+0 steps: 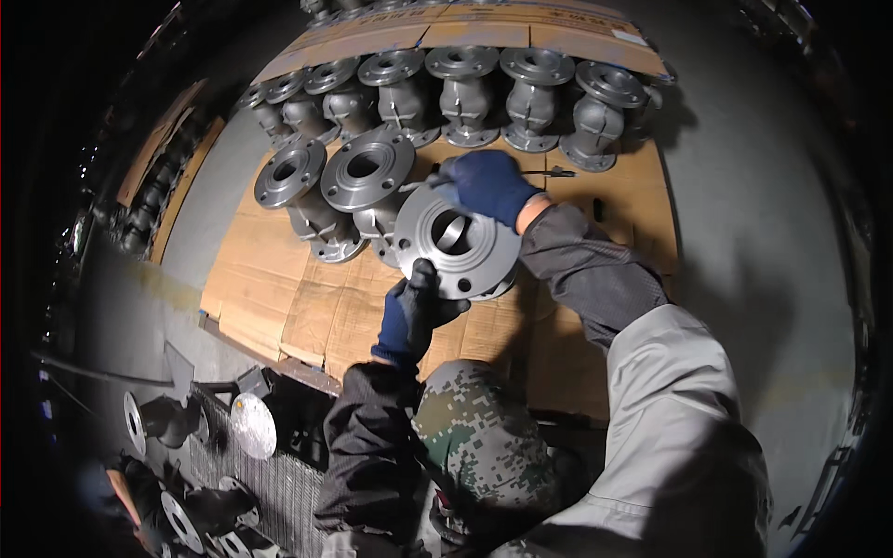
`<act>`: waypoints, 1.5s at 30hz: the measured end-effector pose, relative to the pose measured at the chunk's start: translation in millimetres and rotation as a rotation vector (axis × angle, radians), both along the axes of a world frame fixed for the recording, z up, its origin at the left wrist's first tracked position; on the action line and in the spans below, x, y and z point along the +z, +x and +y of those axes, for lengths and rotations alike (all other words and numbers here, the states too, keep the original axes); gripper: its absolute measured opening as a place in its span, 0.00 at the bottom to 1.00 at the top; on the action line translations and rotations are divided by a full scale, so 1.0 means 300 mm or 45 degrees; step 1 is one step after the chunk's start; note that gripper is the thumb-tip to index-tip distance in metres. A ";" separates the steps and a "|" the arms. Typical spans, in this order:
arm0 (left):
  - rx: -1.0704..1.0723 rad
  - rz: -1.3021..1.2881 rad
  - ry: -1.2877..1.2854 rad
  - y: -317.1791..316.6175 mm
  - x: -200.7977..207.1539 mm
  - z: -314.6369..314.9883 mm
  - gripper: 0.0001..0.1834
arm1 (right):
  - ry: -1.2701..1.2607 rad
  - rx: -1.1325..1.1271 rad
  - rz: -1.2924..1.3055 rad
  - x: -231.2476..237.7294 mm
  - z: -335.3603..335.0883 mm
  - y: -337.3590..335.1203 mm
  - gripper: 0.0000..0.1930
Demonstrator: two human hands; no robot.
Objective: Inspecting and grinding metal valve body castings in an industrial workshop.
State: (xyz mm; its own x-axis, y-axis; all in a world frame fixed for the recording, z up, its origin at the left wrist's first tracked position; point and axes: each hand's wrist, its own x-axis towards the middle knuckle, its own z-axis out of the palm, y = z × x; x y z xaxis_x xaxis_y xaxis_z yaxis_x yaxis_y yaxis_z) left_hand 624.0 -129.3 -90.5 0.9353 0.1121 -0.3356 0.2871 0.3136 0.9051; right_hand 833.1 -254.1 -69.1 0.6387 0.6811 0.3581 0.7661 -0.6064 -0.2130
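A grey flanged valve body (488,259) stands before me on the cardboard, its round flange facing up and slightly tilted. Dark gloved fingers of my left hand (419,312) grip the flange's near rim, thumb over the edge. Across the far rim reaches my right hand (488,186), in a blue glove. Its fingers are curled and blurred by motion; a thin light strip shows by them, and I cannot make out what they hold. Touching or close by on the left is a second valve body (367,172), with a third valve body (296,181) beyond it.
A row of similar valve bodies (462,93) lines the far side of the cardboard sheet (256,279). A thin tool (558,172) and a small dark piece (597,209) lie right of my right hand. At lower left, more castings (167,418) sit by a ribbed metal bin (256,493); another person's arm (126,493) shows there.
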 end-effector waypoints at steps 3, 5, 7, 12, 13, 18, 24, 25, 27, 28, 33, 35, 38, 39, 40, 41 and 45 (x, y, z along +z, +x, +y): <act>-0.180 0.004 0.166 0.042 0.009 -0.003 0.36 | 0.114 -0.069 0.214 -0.036 -0.110 0.060 0.16; -0.244 -0.027 0.150 0.125 0.012 -0.018 0.25 | 0.488 -0.163 0.698 -0.081 -0.203 0.096 0.16; -0.179 -0.057 0.565 0.277 0.017 -0.037 0.20 | 0.450 -0.358 0.470 -0.138 -0.300 0.140 0.15; 0.271 -0.407 0.109 0.467 0.034 -0.037 0.15 | 0.348 -0.914 0.046 -0.288 -0.369 0.302 0.15; 0.235 -0.530 0.154 0.424 0.049 -0.020 0.16 | 0.279 -0.934 0.037 -0.304 -0.380 0.331 0.12; 0.176 -0.844 0.719 0.087 0.226 0.062 0.19 | -0.424 -0.935 -0.163 -0.361 -0.390 0.367 0.13; 0.344 -0.872 1.394 -0.405 0.397 0.082 0.26 | 0.459 -1.001 0.144 -0.351 -0.403 0.246 0.12; 0.406 -0.810 1.392 -0.483 0.390 0.118 0.26 | 0.751 -1.026 0.355 -0.351 -0.427 0.205 0.16; 0.483 -0.612 1.354 -0.670 0.353 0.205 0.27 | 1.009 -0.989 0.478 -0.376 -0.421 0.072 0.21; 0.524 -0.579 1.300 -0.768 0.328 0.249 0.26 | 0.959 -0.878 0.299 -0.392 -0.404 -0.015 0.22; 0.843 -0.132 0.985 -1.286 0.241 0.366 0.16 | 1.005 -0.501 1.131 -0.510 -0.338 -0.676 0.19; 0.833 0.039 0.999 -1.462 0.225 0.362 0.14 | 0.889 -0.497 1.449 -0.507 -0.336 -0.886 0.21; 0.756 0.164 1.149 -1.673 0.199 0.356 0.14 | 0.610 -0.385 1.524 -0.413 -0.299 -1.031 0.29; 0.647 0.216 1.506 -1.720 0.185 0.363 0.16 | 0.642 -0.315 1.425 -0.365 -0.260 -1.030 0.28; 0.727 0.294 1.415 -1.775 0.172 0.363 0.17 | 0.696 -0.205 1.319 -0.294 -0.219 -1.031 0.28; 0.799 0.397 1.291 -1.811 0.151 0.368 0.19 | 0.754 -0.090 1.216 -0.224 -0.162 -1.028 0.27; 0.923 0.572 1.193 -1.897 0.081 0.399 0.20 | 0.831 0.250 0.916 0.140 0.129 -1.046 0.19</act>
State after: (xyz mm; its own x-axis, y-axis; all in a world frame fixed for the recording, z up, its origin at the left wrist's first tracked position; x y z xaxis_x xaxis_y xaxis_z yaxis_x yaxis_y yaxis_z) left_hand 54.8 -9.6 -66.2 0.3846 0.9150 -0.1217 0.6571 -0.1788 0.7323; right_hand 519.4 -215.2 -27.2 0.7480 0.6053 0.2722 0.3977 -0.0806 -0.9140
